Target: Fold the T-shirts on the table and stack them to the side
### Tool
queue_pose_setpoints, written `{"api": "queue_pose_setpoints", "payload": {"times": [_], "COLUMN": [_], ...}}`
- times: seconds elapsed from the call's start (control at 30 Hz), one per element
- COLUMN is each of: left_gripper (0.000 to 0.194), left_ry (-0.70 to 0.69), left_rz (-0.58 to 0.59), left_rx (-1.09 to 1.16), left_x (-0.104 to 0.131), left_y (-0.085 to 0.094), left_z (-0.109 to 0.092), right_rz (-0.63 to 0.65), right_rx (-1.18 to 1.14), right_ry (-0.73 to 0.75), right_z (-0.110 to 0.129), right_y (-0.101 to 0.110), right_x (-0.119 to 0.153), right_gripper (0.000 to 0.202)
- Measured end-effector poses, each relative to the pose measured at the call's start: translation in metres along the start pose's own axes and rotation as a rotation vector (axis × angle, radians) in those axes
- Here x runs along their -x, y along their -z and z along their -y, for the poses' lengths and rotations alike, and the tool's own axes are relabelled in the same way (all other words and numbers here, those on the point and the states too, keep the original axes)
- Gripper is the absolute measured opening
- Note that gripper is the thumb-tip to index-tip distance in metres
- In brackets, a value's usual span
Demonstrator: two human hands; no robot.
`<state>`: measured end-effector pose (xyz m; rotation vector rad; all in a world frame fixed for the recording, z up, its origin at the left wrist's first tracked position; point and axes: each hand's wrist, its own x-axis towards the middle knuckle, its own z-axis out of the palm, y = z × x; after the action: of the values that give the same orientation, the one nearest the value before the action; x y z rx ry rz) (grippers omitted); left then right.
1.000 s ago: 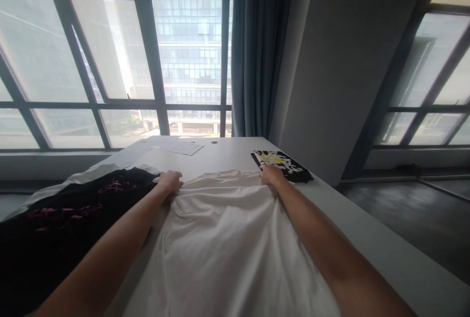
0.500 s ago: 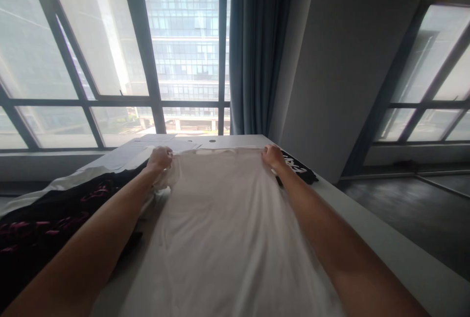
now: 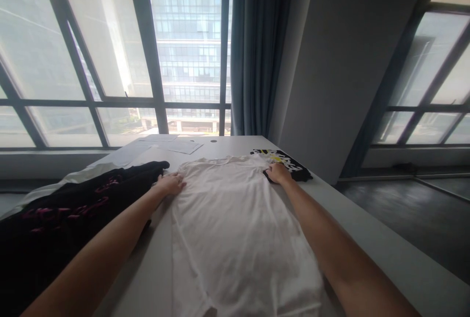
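Note:
A white T-shirt (image 3: 235, 214) lies spread over the table, its collar end far from me and its cloth lightly wrinkled. At its upper left edge rests my left hand (image 3: 172, 183), open, the fingers stretched out onto the cloth. My right hand (image 3: 279, 172) is at the upper right edge, with its fingers closed on the fabric there. Just beyond that hand lies a folded black garment (image 3: 295, 168) with white and yellow print. A black garment with pink lettering (image 3: 84, 209) lies left of the T-shirt, partly behind my left forearm.
The white table (image 3: 370, 243) runs toward the windows, with paper sheets (image 3: 179, 147) at its far left. White cloth (image 3: 69, 180) shows behind the pink-lettered garment. A blue curtain (image 3: 257, 53) and a grey pillar (image 3: 341, 62) stand beyond the table.
The T-shirt's far edge was stretched taut between both hands; it has come down onto the table and slackened. Both hands moved lower and nearer, and the left fingers opened.

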<state>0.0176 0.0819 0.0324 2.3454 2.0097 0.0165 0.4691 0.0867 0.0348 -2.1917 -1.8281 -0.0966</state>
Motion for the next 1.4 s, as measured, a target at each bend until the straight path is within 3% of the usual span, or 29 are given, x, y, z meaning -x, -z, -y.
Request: {"api": "queue_pose_setpoints", "payload": {"times": [0.17, 0.3, 0.47, 0.53, 0.6, 0.67, 0.73, 0.83, 0.97, 1.07, 1.2, 1.3, 1.4], "left_gripper": [0.050, 0.054, 0.071, 0.076, 0.071, 0.053, 0.040, 0.038, 0.035, 0.040, 0.048, 0.051, 0.053], "left_ry": [0.141, 0.177, 0.347, 0.389, 0.294, 0.096, -0.120, -0.432, -0.717, -0.736, -0.649, -0.609, -0.636], "left_rz": [-0.034, -0.085, -0.250, -0.300, -0.310, -0.278, -0.194, -0.138, -0.092, -0.100, -0.116, -0.134, -0.144], "left_rx": [0.046, 0.059, 0.064, 0.029, -0.048, -0.090, -0.036, 0.103, 0.286, 0.345, 0.343, 0.305, 0.297], "left_x": [-0.019, -0.034, -0.036, -0.029, -0.016, 0.005, 0.033, 0.085, 0.150, 0.182, 0.207, 0.222, 0.236], "left_y": [0.002, 0.001, 0.005, 0.008, 0.010, 0.009, 0.004, -0.006, -0.012, -0.012, -0.011, -0.010, -0.006], "left_z": [0.034, 0.048, 0.046, 0.037, 0.020, -0.004, -0.031, -0.065, -0.080, -0.070, -0.051, -0.043, -0.040], "right_rz": [-0.108, -0.077, -0.025, -0.034, -0.004, 0.046, 0.101, 0.179, 0.355, 0.452, 0.529, 0.662, 0.827], "right_rx": [-0.083, -0.065, 0.009, 0.010, -0.006, -0.020, -0.015, -0.010, -0.110, -0.218, -0.315, -0.592, -0.821], "right_ry": [-0.122, -0.249, -0.040, 0.054, 0.117, 0.111, 0.049, -0.017, -0.078, -0.092, -0.053, -0.002, 0.026], "right_z": [-0.002, -0.010, -0.016, -0.015, -0.013, -0.010, -0.008, -0.007, -0.013, -0.020, -0.027, -0.029, -0.032], "right_y": [0.007, 0.005, -0.001, -0.001, -0.002, -0.001, 0.002, 0.010, 0.027, 0.038, 0.050, 0.061, 0.074], "right_x": [-0.014, -0.018, 0.003, 0.018, 0.034, 0.050, 0.067, 0.092, 0.123, 0.143, 0.167, 0.183, 0.199], "right_gripper": [0.037, 0.041, 0.057, 0.053, 0.044, 0.036, 0.034, 0.036, 0.046, 0.056, 0.054, 0.050, 0.059]}}
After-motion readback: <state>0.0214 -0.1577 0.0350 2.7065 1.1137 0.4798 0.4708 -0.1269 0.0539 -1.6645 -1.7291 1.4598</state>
